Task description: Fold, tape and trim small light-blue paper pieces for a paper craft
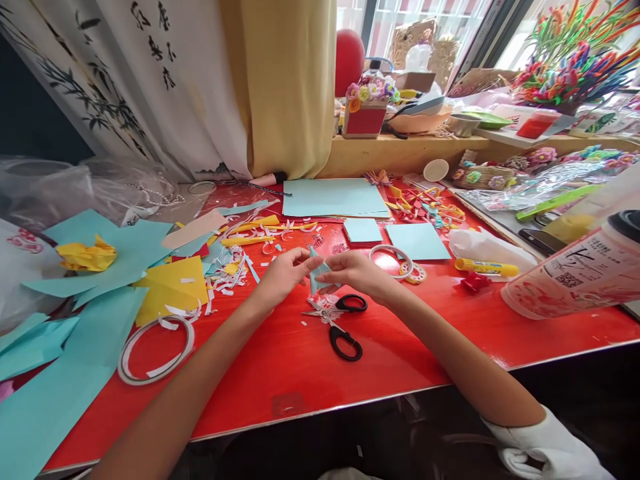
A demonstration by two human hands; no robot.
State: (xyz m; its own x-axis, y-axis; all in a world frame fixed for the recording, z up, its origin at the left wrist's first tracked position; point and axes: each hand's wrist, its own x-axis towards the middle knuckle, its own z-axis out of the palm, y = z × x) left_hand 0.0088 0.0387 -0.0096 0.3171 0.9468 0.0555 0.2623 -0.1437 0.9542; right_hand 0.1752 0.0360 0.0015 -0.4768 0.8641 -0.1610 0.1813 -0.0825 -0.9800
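Both hands meet over the middle of the red table, pinching a small folded piece of light blue paper (317, 273). My left hand (286, 275) grips its left side between thumb and fingers. From the right, my right hand (353, 272) closes on the other side, and part of the paper is hidden by the fingers. Just below the hands lie black-handled scissors (345, 327) with their blades spread, on top of some small white scraps. Behind the hands are a small stack of blue paper squares (363, 231) and a larger blue square (418, 241).
A roll of tape (125, 363) and a yellow sheet (173, 290) lie left among paper scraps. To the right are another tape roll (411, 268), a yellow glue stick (486, 267) and a big drink cup (570, 270). Blue sheets (333, 197) lie near the curtain.
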